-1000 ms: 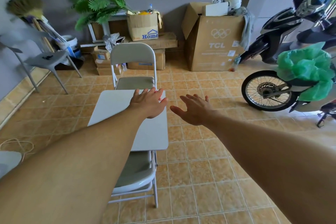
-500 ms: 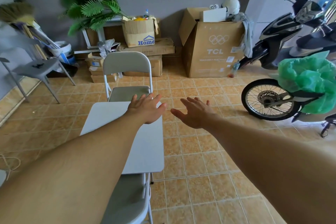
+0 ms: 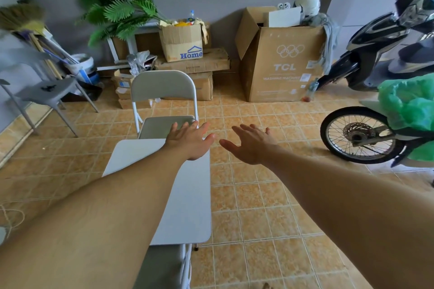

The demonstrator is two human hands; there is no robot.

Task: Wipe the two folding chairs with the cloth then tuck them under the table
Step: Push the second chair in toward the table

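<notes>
- White and small, the table (image 3: 185,197) stands on the tan floor tiles (image 3: 258,206) below me, its top bare where my left forearm does not cross it.
- My left hand (image 3: 189,141) hangs over the far end of the table, palm down, fingers spread wide and holding nothing.
- My right hand (image 3: 252,145) is stretched out just right of the table's far corner, over bare tiles, also open wide and empty; the two thumbs nearly meet.
- One grey folding chair (image 3: 164,105) stands at the table's far end, backrest upright, its seat reaching up to the table's edge.
- The second folding chair (image 3: 162,265) is at the table's near end, its seat partly under the tabletop.
- Beyond the table, against the grey wall, sit cardboard boxes (image 3: 279,63) and a palm plant (image 3: 117,12).
- Well right of the table, a motorbike wheel (image 3: 359,135) shows beside a green plastic bag (image 3: 411,103).
- Left of the table stands a grey plastic chair (image 3: 47,91).
</notes>
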